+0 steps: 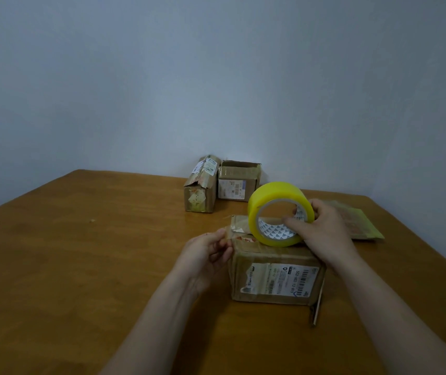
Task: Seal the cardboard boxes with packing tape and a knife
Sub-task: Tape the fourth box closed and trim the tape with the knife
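Note:
A cardboard box (276,280) with a white shipping label on its front stands on the wooden table (81,253) just before me. My right hand (322,226) grips a yellow roll of packing tape (278,201), held upright on the box's top, thumb through its core. My left hand (208,253) pinches the free clear end of the tape (236,230) at the box's upper left edge. A short strip runs from the roll to those fingers. No knife is in view.
Two more cardboard boxes stand at the table's back: a long battered one (201,185) and a squarer one (239,181) beside it. A flat yellowish padded envelope (357,223) lies behind my right hand. A wall rises behind the table.

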